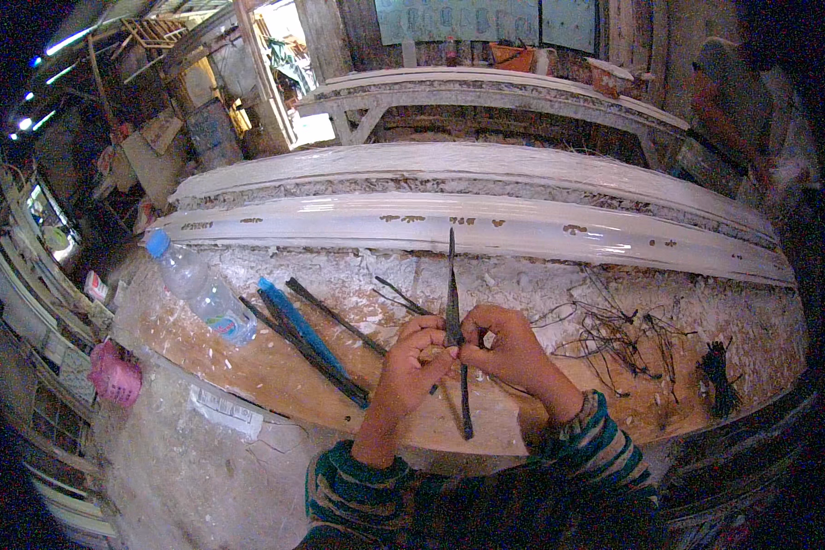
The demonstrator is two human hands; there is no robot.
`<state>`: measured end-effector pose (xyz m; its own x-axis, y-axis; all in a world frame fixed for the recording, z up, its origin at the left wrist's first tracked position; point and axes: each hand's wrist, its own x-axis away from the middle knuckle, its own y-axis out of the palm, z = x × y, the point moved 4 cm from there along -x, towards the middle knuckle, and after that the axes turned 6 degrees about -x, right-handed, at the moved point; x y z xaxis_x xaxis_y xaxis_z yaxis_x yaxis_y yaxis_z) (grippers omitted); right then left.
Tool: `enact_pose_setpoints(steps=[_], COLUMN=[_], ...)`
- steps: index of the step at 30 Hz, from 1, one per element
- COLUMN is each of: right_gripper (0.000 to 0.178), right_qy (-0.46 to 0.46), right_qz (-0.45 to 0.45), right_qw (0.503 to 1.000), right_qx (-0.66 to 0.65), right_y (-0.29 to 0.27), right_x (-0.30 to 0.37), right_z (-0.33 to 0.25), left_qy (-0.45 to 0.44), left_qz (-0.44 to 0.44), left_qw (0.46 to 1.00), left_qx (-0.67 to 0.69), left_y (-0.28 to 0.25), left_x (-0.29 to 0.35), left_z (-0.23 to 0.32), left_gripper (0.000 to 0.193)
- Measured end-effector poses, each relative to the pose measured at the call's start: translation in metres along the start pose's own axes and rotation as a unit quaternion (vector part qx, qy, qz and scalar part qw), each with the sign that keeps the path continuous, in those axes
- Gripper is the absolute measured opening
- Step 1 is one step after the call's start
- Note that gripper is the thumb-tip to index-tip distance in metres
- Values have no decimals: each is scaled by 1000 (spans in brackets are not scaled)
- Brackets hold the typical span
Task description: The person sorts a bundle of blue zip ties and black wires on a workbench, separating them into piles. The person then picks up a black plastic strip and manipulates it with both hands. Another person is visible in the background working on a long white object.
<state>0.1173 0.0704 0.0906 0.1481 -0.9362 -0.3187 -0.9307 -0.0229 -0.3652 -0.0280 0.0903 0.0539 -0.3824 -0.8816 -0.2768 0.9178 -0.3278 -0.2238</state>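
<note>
A slim dark bundle of strands (452,295), tapering to a point at its far end, stands lengthwise in front of me. My left hand (409,364) pinches its middle from the left, thumb and fingertips closed on it. From the right, the closed fingers of my right hand (511,346) press against the same spot; whether they also hold a thin tie is too small to tell. Left of my hands lie dark bundles (330,312) and a blue one (295,323). Thin black wires (625,332) lie tangled on the right, beside a short tied bunch of wires (720,380).
A clear bottle with a blue cap (202,286) lies on the wooden board (275,376). Long glossy white panels (522,220) stretch across behind it. A bench (522,92) stands farther back, and another person (738,119) is at the far right. A pink container (115,374) sits left.
</note>
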Motion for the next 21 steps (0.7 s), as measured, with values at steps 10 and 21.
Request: enact_pose_setpoints(steps=[10, 21], right_gripper=[11, 15], right_qy=[8, 59], right_qz=[-20, -87], right_qw=[994, 975], right_qx=[104, 195], right_y=[-2, -1], right_x=[-4, -4], right_z=[11, 25], left_qy=[14, 153], left_qz=[-34, 87], left_qw=[986, 795], left_qx=[164, 580], left_y=[-22, -104], left_x=[0, 35], left_z=[3, 40], left_gripper=[14, 28])
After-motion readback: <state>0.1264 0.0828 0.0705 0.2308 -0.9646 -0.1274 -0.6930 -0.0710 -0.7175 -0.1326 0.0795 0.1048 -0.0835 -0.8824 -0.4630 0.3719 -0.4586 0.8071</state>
